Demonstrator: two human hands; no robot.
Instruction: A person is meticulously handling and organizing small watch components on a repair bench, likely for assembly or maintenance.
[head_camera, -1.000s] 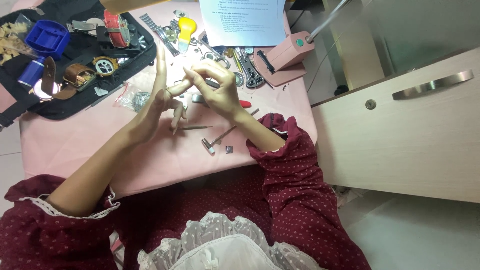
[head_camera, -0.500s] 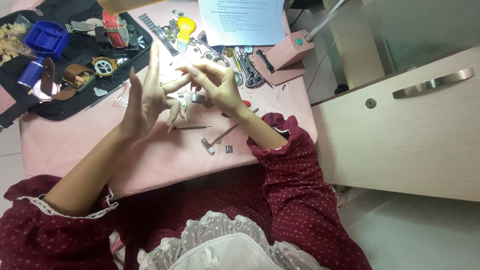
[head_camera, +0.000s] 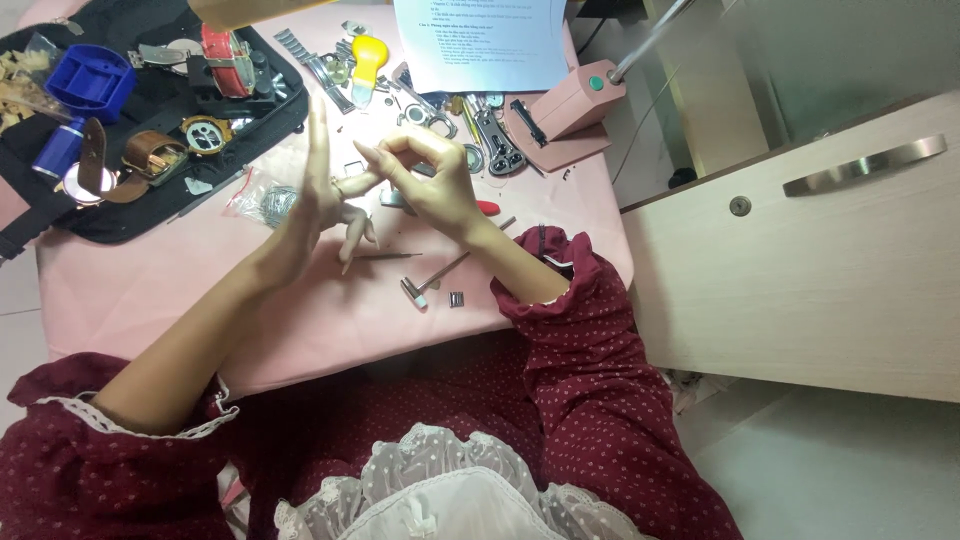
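Two bare hands meet above the pink table (head_camera: 150, 290): the left hand (head_camera: 315, 195) is raised with fingers spread and grasps nothing, while the right hand (head_camera: 430, 180) pinches at a left finger, anything between its fingertips too small to tell. Small hammer (head_camera: 432, 279), thin pin tool (head_camera: 385, 256) and tiny metal piece (head_camera: 456, 298) lie untouched just below; watches on the black tray (head_camera: 130, 215) show no work begun.

Whatever the right hand (head_camera: 432, 185) fingers pinch is too small to tell
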